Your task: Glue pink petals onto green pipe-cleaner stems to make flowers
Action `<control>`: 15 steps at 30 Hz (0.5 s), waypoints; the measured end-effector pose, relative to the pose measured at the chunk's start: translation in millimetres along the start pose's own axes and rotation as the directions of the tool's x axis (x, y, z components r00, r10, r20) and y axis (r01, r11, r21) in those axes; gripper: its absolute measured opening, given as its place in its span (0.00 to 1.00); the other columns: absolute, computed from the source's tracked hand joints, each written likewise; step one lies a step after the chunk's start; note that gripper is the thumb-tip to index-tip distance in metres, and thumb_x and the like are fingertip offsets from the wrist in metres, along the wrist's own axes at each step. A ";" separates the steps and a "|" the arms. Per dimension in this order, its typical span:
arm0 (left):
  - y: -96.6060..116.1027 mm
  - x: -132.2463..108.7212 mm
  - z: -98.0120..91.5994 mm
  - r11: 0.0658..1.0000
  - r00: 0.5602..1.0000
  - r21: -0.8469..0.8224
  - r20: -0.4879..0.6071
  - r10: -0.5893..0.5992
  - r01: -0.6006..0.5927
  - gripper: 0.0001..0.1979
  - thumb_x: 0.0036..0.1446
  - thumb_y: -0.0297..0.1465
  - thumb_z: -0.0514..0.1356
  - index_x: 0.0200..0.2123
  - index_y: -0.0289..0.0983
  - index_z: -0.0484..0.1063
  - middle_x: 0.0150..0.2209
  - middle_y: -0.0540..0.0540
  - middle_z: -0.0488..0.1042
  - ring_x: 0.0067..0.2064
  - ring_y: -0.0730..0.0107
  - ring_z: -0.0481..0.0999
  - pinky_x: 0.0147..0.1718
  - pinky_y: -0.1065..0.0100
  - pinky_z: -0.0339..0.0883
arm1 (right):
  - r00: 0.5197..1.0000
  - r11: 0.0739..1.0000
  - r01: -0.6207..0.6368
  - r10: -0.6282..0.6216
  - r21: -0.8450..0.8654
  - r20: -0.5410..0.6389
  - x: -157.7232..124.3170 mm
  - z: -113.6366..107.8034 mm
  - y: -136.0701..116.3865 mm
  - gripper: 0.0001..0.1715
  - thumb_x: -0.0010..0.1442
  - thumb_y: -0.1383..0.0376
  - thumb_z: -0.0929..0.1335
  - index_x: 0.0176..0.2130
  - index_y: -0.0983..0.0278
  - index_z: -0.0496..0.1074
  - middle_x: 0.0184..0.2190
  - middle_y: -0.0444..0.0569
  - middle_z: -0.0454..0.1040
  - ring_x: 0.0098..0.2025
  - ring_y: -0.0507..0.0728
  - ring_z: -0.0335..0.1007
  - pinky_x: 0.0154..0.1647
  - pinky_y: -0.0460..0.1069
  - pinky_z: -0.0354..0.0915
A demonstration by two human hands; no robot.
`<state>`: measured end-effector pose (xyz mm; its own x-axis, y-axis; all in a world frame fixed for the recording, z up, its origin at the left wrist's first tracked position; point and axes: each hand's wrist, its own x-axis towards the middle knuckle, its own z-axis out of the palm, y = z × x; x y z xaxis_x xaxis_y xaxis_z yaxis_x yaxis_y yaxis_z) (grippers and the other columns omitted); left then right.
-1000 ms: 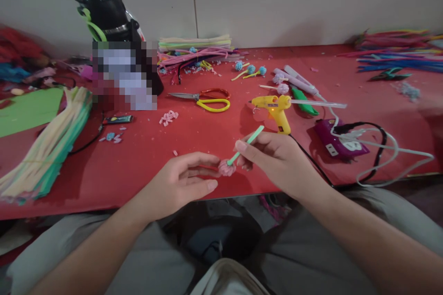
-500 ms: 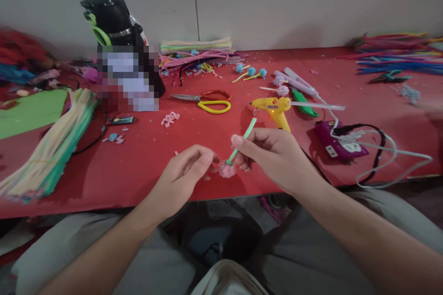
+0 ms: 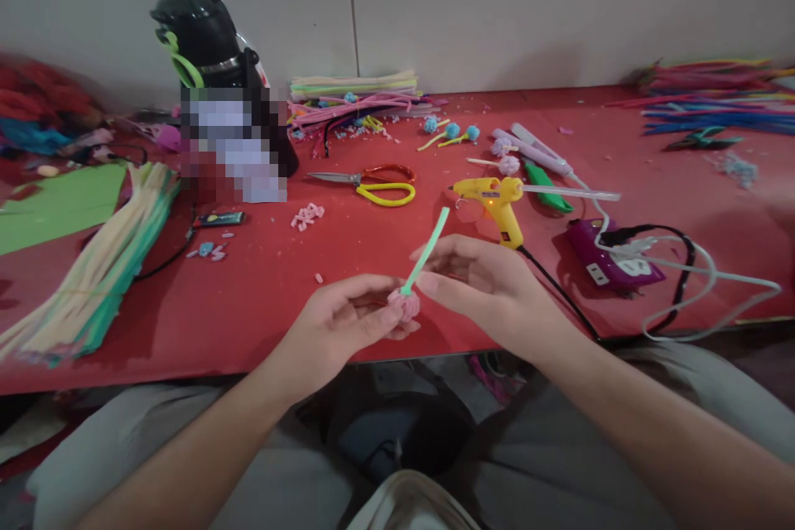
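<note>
My left hand (image 3: 357, 316) pinches a pink pipe-cleaner flower (image 3: 408, 306) by its round, ridged head between thumb and fingers, above the front edge of the red table. From the head a light green pipe-cleaner stem (image 3: 428, 248) rises, leaning up and to the right. Close beside that stem is my right hand (image 3: 475, 281), its thumb and fingers apart with nothing gripped between them. A small pink snippet (image 3: 319, 277) lies behind my left hand. Beyond my right hand rests a yellow hot glue gun (image 3: 497, 197), a clear glue stick poking from its rear.
Scissors (image 3: 373, 182) and cut pink pieces (image 3: 307, 216) lie mid-table. A black bottle (image 3: 204, 33) stands at the back left, near a bundle of pipe cleaners (image 3: 105, 265). Small blue flowers (image 3: 452, 131) lie at the back. A purple power strip (image 3: 596, 257) with looped cables is on the right.
My left hand has moved in and taken hold of the pink flower head. My right hand has let go of the green stem, and its fingers have spread.
</note>
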<state>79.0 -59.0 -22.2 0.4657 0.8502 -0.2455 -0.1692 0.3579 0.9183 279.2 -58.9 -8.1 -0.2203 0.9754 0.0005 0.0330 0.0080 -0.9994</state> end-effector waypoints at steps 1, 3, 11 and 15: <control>-0.3 0.0 -0.3 1.000 1.000 -0.020 -0.013 0.011 -0.011 0.11 0.55 0.32 0.71 0.42 0.37 0.81 0.39 0.45 0.82 0.39 0.66 0.83 0.43 0.66 0.78 | 1.000 1.000 0.001 -0.001 0.008 0.022 -2.0 0.2 1.1 0.17 0.58 0.54 0.75 0.40 0.64 0.74 0.36 0.49 0.78 0.38 0.56 0.76 0.41 0.51 0.73; -0.7 -0.3 -1.1 0.998 0.999 -0.053 -0.032 0.027 -0.028 0.11 0.54 0.30 0.72 0.41 0.37 0.81 0.38 0.46 0.83 0.38 0.66 0.83 0.43 0.66 0.79 | 0.998 1.000 0.007 -0.008 0.022 0.059 -5.4 1.2 3.4 0.16 0.58 0.57 0.75 0.42 0.63 0.74 0.38 0.49 0.79 0.39 0.56 0.77 0.43 0.52 0.74; -0.6 -1.9 -2.7 0.998 1.000 -0.061 -0.030 -0.002 0.001 0.11 0.55 0.32 0.71 0.42 0.37 0.82 0.41 0.42 0.84 0.44 0.61 0.83 0.46 0.61 0.79 | 0.998 1.000 0.012 -0.011 -0.009 0.066 -7.6 5.6 5.7 0.15 0.58 0.55 0.75 0.41 0.62 0.75 0.37 0.49 0.80 0.38 0.56 0.78 0.42 0.52 0.75; -1.0 -2.6 -1.9 0.999 0.998 -0.038 -0.061 -0.005 0.003 0.11 0.55 0.32 0.71 0.42 0.37 0.82 0.40 0.43 0.84 0.44 0.60 0.84 0.48 0.60 0.79 | 0.999 0.999 0.023 -0.022 -0.044 0.043 -7.2 6.1 6.4 0.14 0.59 0.57 0.75 0.40 0.62 0.74 0.36 0.49 0.79 0.37 0.55 0.77 0.41 0.51 0.75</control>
<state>76.3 -60.8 -23.1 0.4131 0.8702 -0.2686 -0.2010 0.3747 0.9051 275.1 -67.1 -14.8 -0.2626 0.9647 0.0207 0.0704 0.0405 -0.9967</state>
